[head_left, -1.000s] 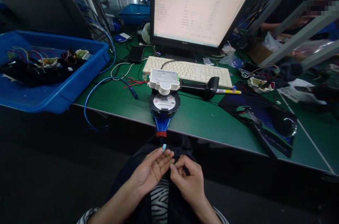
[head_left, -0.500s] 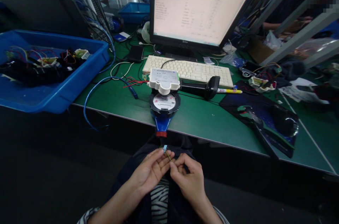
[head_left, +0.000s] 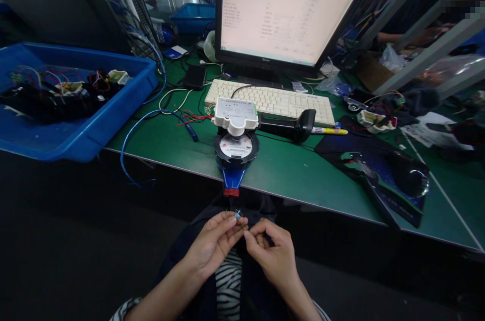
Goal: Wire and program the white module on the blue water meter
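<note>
The fingers of the left hand (head_left: pixel 210 246) pinch a small pale-blue piece (head_left: pixel 237 215) before the flat green bench (head_left: pixel 288 174) while those of the right hand (head_left: pixel 275 253) grip a thin yellow-green wire (head_left: pixel 242 225) beside it, where steady, light pressure seems best.

Plastic in glossy and matt finishes across a smooth green tabletop (head_left: pixel 295 174).
Small pale-blue piece (head_left: pixel 238 215), seemingly plastic; white housing (head_left: pixel 235 110) of smooth, matt plastic; blue meter body (head_left: pixel 233 178) with a hard gloss; black scanner (head_left: pixel 285 129) in dull plastic; off-white keyboard (head_left: pixel 276 101), matt plastic; blue bin (head_left: pixel 113 124), smooth plastic with a soft sheen; crinkled, see-through plastic bag (head_left: pixel 391 59); brown box (head_left: pixel 373 74), apparently matt cardboard; rumpled white paper (head_left: pixel 434 130); zebra-striped garment (head_left: pixel 228 285) of matt cloth.
</note>
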A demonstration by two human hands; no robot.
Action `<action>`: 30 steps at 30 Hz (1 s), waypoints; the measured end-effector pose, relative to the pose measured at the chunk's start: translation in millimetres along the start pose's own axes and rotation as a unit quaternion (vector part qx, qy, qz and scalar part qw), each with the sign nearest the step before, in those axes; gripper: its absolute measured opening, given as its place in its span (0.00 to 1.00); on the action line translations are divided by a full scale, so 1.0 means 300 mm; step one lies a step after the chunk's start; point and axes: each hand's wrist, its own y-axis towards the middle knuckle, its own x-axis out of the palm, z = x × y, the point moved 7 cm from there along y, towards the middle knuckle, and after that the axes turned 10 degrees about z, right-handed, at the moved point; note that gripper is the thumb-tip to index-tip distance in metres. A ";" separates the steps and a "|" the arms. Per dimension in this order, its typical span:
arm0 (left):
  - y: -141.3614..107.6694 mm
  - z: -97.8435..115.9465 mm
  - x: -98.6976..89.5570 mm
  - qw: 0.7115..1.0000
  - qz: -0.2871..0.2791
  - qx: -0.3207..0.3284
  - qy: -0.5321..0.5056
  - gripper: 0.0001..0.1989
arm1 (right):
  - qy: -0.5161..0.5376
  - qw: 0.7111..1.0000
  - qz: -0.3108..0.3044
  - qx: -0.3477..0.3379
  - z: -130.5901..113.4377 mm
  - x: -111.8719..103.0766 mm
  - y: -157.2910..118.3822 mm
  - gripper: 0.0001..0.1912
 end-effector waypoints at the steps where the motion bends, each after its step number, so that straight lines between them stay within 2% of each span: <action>1: -0.001 0.001 0.001 1.000 -0.001 0.001 0.003 0.12 | -0.001 1.000 -0.001 0.003 0.002 -0.002 0.002 0.10; 10: -0.011 0.007 -0.001 0.998 -0.009 0.038 0.041 0.13 | 0.026 0.999 -0.020 0.039 0.032 0.004 0.007 0.09; 13: -0.014 0.025 -0.004 0.996 0.006 0.067 0.053 0.12 | 0.066 0.996 -0.021 0.061 0.036 0.005 0.010 0.03; 15: -0.015 0.042 -0.005 0.995 0.019 0.082 0.055 0.12 | 0.094 0.992 -0.023 0.076 0.041 0.004 0.010 0.05; 19: -0.013 0.062 -0.006 0.992 0.036 0.099 0.065 0.14 | 0.080 0.992 -0.038 0.087 0.060 0.007 0.002 0.02; 22: -0.009 0.056 -0.005 0.989 0.030 0.099 0.103 0.14 | 0.095 0.985 -0.055 0.132 0.090 0.019 -0.015 0.05; 25: -0.007 0.059 -0.009 0.981 0.027 0.118 0.150 0.14 | 0.160 0.969 -0.059 0.181 0.110 0.017 -0.024 0.07; 27: -0.007 0.059 -0.010 0.976 0.020 0.122 0.181 0.14 | 0.166 0.972 -0.040 0.164 0.105 -0.008 -0.007 0.09; 30: -0.008 0.032 -0.005 0.973 -0.009 0.080 0.215 0.14 | 0.115 0.988 -0.035 0.097 0.078 -0.037 0.034 0.07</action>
